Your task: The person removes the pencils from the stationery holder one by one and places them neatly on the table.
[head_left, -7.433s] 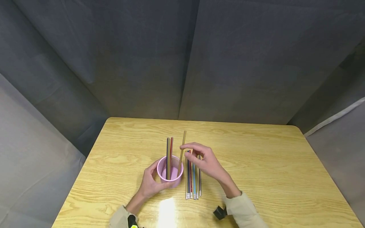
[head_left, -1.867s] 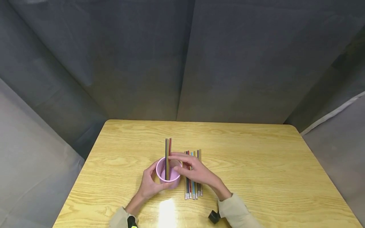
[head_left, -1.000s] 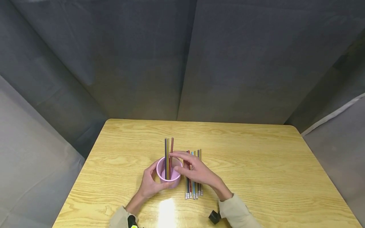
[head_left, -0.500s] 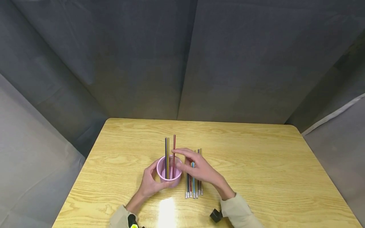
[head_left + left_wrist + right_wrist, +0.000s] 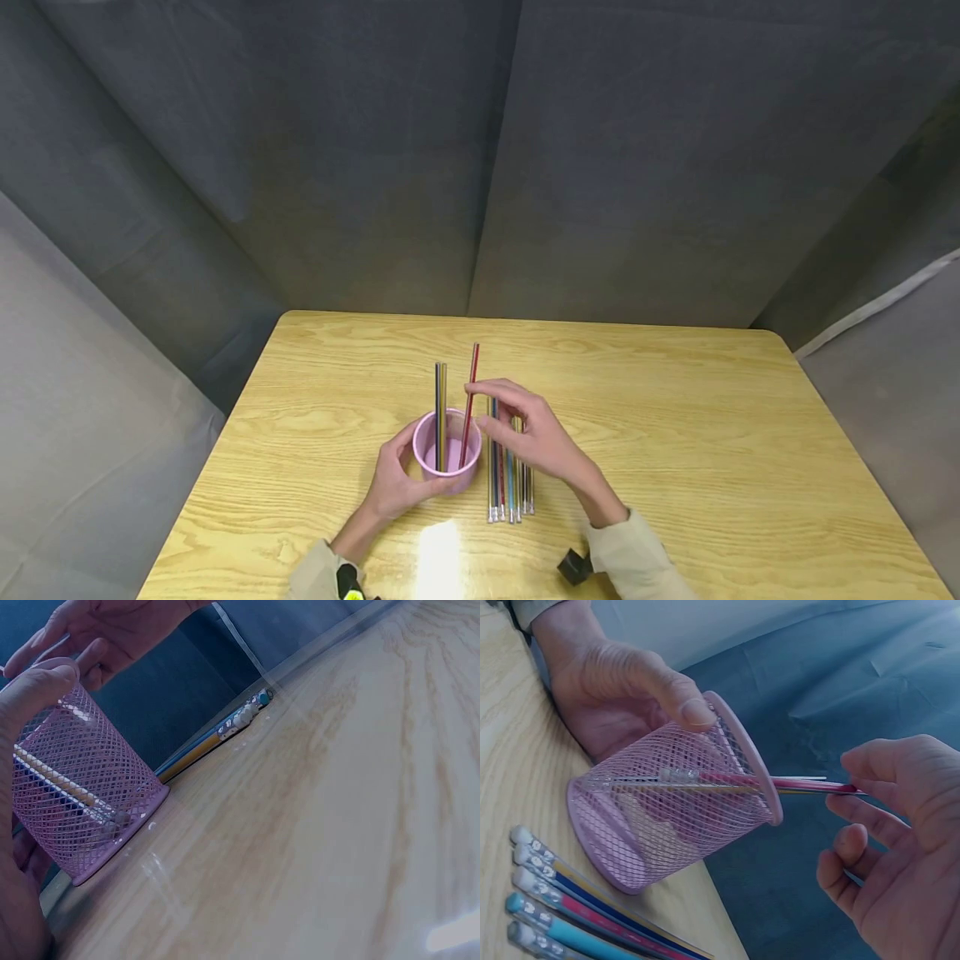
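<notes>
My left hand [image 5: 393, 482] grips a pink mesh pencil cup [image 5: 456, 482] from its left side, fingers and thumb curved round it. In the right wrist view the cup's mesh wall [image 5: 667, 825] shows the pencils through it. My right hand [image 5: 542, 429] pinches a red pencil [image 5: 474, 363] between thumb and fingers near the upper part. Its eraser end [image 5: 679, 775] is inside the cup, above the bottom. A dark blue pencil [image 5: 438, 392] and a yellow pencil [image 5: 443, 392] stand in the cup at the left, leaning together.
A row of several pencils [image 5: 502, 496] lies side by side right of the cup, eraser ends toward the person, partly under my right hand. The wooden table [image 5: 675, 433] ends at a dark curtain [image 5: 375, 167]. A black wrist device [image 5: 574, 567] hangs by the right sleeve.
Earlier the right hand held a yellow pencil at the cup's right; that is out of the hand. Since then it took the red pencil from beside the others and moved it up and right.
</notes>
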`<state>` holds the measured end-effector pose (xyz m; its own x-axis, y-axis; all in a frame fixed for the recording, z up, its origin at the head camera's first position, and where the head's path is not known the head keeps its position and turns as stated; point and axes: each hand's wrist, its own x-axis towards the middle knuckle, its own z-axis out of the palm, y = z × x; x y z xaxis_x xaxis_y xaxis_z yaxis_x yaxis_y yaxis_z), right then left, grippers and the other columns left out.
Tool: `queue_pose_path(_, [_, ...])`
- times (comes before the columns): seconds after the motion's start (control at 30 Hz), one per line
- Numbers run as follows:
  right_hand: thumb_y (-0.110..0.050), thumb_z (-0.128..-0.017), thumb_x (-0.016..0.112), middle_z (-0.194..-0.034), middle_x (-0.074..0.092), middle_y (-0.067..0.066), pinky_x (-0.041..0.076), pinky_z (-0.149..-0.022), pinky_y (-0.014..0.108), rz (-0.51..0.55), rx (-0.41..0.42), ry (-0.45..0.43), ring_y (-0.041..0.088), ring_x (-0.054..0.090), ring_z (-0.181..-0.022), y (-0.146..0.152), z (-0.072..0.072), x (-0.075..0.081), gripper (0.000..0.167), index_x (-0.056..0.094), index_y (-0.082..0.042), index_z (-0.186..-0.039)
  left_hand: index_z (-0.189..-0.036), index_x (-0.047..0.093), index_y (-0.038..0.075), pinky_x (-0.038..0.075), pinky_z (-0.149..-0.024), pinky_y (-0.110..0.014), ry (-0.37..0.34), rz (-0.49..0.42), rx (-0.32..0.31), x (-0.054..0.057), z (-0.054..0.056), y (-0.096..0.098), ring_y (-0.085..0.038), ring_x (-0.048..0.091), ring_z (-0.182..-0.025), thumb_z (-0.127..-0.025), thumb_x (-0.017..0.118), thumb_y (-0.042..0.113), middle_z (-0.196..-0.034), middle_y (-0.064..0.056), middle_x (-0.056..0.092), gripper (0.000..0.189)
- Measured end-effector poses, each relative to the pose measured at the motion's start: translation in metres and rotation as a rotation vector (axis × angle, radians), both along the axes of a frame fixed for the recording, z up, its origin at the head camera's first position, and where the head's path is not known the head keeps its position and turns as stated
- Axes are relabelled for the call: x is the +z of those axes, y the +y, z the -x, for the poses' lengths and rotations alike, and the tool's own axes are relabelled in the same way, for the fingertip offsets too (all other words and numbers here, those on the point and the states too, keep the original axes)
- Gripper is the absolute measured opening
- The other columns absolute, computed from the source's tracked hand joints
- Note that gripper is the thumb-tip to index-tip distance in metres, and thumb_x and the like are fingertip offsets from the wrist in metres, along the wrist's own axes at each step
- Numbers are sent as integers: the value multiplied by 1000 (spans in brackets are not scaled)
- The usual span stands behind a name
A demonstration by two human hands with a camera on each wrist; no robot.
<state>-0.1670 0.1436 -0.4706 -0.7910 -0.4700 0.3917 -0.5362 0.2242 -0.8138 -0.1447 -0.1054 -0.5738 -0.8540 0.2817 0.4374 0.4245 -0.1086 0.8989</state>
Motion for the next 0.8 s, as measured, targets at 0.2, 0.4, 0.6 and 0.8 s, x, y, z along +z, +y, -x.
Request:
queue_pose_path(0.2, [5,-95,69,-126,69,15,43,-54,23,38,-35,-7,18,50,-67,2,-7,25,40,66,2,-135,-147,53,-3,48,-115,-41,-1,-1,0,1,-1,0,-52,58,-125,-66,92,-3,-136,-35,61,91])
queue_pose_path(0.4, [3,-96,69,-126,69,9,43,-53,25,48,-49,14,17,50,-67,7,-2,17,41,66,-4,-136,-147,53,-1,49,-115,-41,-3,-2,1,2,-1,1,-51,58,-125,-66,93,-2,-136,-33,61,91])
queue_pose_path(0.6, [13,-94,66,-120,69,17,44,-55,20,121,-56,19,18,51,-65,5,-13,46,36,66,9,-129,-147,53,-1,49,-114,-43,-4,-7,-3,1,0,1,-49,59,-125,-65,93,-3,-137,-30,62,91])
queue_pose_path(0.8, [16,-92,65,-117,70,23,44,-58,18,179,-91,9,19,50,-67,6,-13,49,32,67,12,-125,-147,54,0,49,-115,-39,-12,-6,9,1,-1,1,-42,61,-126,-66,93,-3,-138,-23,65,90])
